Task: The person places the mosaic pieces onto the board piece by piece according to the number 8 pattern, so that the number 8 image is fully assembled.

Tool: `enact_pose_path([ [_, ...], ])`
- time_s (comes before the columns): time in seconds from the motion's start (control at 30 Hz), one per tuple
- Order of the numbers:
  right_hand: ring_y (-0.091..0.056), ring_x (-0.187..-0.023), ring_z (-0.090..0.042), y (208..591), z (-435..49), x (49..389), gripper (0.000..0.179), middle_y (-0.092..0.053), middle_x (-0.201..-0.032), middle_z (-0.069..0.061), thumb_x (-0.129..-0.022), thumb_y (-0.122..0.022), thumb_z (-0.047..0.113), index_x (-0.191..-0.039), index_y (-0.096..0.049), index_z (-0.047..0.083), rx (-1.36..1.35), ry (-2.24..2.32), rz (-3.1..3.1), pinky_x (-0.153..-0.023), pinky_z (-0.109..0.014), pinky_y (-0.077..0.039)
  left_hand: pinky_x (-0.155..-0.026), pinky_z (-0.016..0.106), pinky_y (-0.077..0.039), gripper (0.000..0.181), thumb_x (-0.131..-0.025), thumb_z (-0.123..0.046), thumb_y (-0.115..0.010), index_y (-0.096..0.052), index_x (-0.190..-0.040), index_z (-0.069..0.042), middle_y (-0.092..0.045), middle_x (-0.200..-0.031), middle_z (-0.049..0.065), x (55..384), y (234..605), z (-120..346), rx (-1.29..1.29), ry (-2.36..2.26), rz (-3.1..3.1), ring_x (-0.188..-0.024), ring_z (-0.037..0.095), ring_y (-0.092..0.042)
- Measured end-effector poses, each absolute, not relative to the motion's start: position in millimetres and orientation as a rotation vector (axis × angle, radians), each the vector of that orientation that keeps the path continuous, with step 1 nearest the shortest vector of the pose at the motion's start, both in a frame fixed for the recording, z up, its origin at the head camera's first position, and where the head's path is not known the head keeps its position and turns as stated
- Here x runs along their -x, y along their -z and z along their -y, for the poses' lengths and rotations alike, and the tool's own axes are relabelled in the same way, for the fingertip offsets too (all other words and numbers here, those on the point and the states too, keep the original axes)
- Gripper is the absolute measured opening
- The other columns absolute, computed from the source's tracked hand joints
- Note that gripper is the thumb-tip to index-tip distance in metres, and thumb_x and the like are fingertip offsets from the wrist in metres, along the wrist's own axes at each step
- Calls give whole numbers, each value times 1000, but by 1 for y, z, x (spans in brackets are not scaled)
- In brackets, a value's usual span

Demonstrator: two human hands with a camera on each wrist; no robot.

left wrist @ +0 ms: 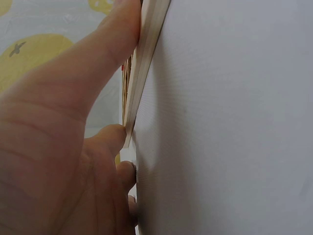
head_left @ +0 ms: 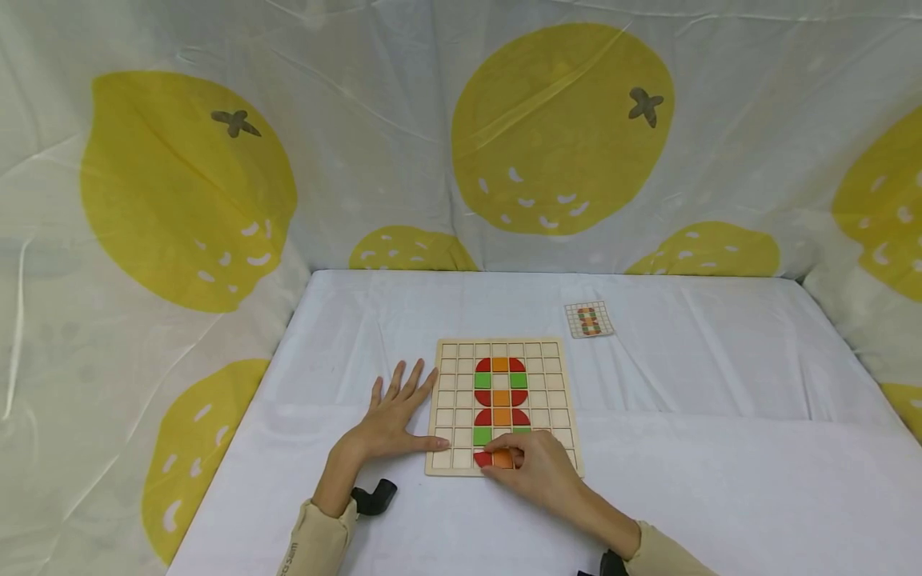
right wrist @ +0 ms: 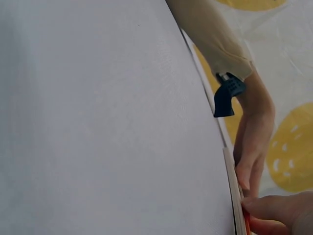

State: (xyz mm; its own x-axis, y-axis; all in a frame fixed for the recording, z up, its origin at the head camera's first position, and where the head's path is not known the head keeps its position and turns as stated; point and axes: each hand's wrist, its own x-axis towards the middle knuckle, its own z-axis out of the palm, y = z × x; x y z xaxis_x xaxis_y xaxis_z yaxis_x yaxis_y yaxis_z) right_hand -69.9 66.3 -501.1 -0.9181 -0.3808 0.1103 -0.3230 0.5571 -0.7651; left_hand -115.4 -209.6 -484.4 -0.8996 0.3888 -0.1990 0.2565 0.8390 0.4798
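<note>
A square wooden grid board (head_left: 446, 398) lies on the white cloth, with red rounded, orange square and green square tiles set in its middle columns. My left hand (head_left: 389, 428) is spread flat at the board's left side. Its thumb rests on the lower left edge and a fingertip touches the side, as the left wrist view also shows. My right hand (head_left: 540, 468) reaches over the bottom rows and pinches a red rounded tile (head_left: 482, 459) between thumb and index finger. Beside that tile sits an orange tile (head_left: 503, 458). The right hand covers the lower right cells.
A small pattern card (head_left: 589, 320) with a printed grid lies behind the board to the right. White cloth (head_left: 720, 480) covers the table. Lemon-print sheets (head_left: 374, 120) hang at the back and sides. A black wrist camera (head_left: 375, 498) sits on the left wrist.
</note>
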Motion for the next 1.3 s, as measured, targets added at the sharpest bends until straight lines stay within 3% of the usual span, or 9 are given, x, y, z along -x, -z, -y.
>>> enact_pose_path([
  [0.4,-26,-53,8,501,-64,70,20,-34,-56,19,-76,-93,23,-93,-84,17,622,1347,-2744,-50,-13,-19,-123,73,8,118,-81,-64,-79,-15,-167,-17,0,-175,14,115,485,211,-483,-648,-2739,-161,45,10],
  [0.63,-33,-55,6,501,-65,68,20,-50,-59,17,-76,-93,26,-93,-86,18,596,1301,-2781,-50,-14,-23,-123,73,9,118,-81,-66,-78,-14,-168,-18,1,-175,13,114,486,211,-479,-649,-2737,-161,44,11],
  [0.97,-25,-52,5,498,-72,69,21,-29,-52,18,-78,-92,29,-95,-86,18,505,1420,-2698,-50,-14,-18,-123,73,9,119,-80,-66,-78,-14,-168,-19,1,-176,13,114,486,212,-468,-649,-2731,-161,44,11],
  [1.3,-22,-50,2,487,-107,76,19,-25,-53,13,-84,-87,26,-102,-84,19,406,1480,-2681,-49,-16,-19,-123,73,9,119,-81,-65,-79,-14,-168,-18,1,-176,13,115,483,209,-483,-649,-2718,-161,44,11],
])
